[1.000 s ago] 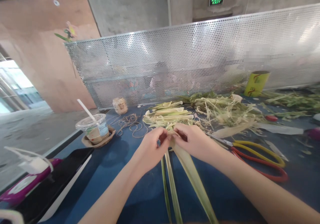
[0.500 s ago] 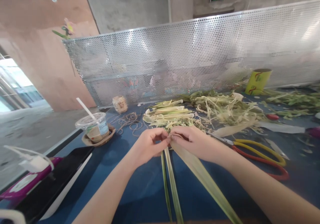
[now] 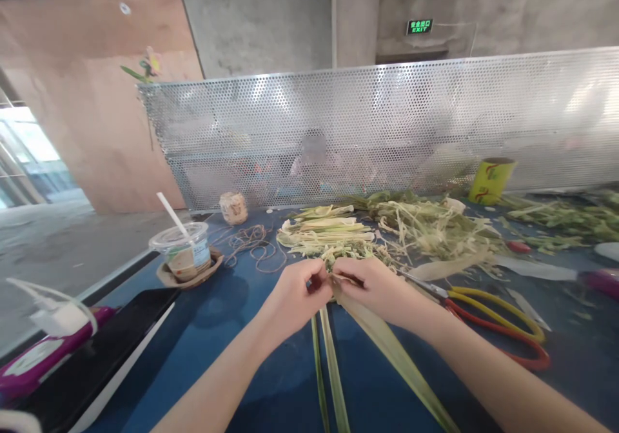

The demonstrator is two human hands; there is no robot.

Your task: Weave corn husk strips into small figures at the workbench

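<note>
Fingers (image 3: 323,271) of my left hand (image 3: 294,297) are pinched together on the upper ends of the leaf strips (image 3: 333,368), and the fingertips of my right hand (image 3: 377,288) are closed on the same spot, so both hands meet there, touching. Below the pinch the strips fan out toward me over the blue table (image 3: 232,342): two narrow ones run side by side under my left hand, a broader one slants off beneath my right wrist. Whether the strips are knotted or merely held together inside the pinch I cannot tell; the fingers hide it.

Just beyond my fingertips lies a pile of cut leaves (image 3: 329,233), with a looser heap of shreds (image 3: 435,223) past my right hand. Scissors (image 3: 488,307) with yellow and red handles lie just beside my right wrist. Beyond my left hand is a tangle of twine (image 3: 251,242), with a lidded cup with a straw (image 3: 184,252) further out. A perforated metal screen (image 3: 387,130) stands behind everything.
</note>
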